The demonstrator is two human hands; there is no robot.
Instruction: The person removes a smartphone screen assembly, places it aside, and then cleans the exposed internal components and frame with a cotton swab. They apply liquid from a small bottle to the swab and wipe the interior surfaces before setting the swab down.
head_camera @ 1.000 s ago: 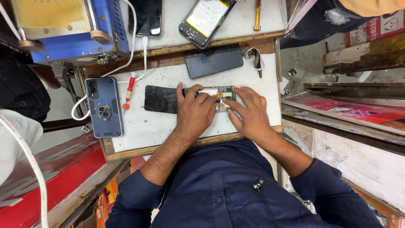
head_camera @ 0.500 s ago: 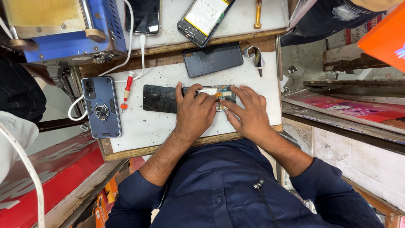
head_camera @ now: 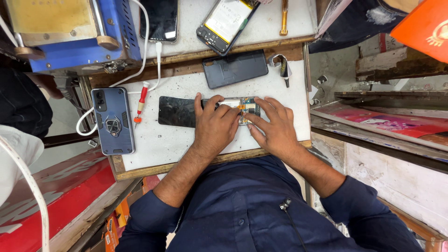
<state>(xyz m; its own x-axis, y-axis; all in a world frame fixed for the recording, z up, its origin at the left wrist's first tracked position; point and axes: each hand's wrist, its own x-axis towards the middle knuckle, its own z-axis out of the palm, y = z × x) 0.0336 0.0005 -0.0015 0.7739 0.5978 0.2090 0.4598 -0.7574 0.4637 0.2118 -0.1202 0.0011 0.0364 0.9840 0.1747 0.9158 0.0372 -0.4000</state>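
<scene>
An opened phone with its circuit boards showing lies on the white work board. A black screen panel lies beside it on the left. My left hand rests flat over the middle of the phone, fingers spread, pinning it down. My right hand is at the phone's right end, its fingertips pressing on the exposed parts. Whether a small part sits under the fingers is hidden.
A blue-cased phone lies at the board's left edge beside a red-handled screwdriver. A dark back cover and metal tweezers lie farther up. On the upper shelf stand a blue machine, two more phones and a white cable.
Both hands stay on the opened phone; only the fingers shift slightly. An orange object has come into view at the upper right corner.
</scene>
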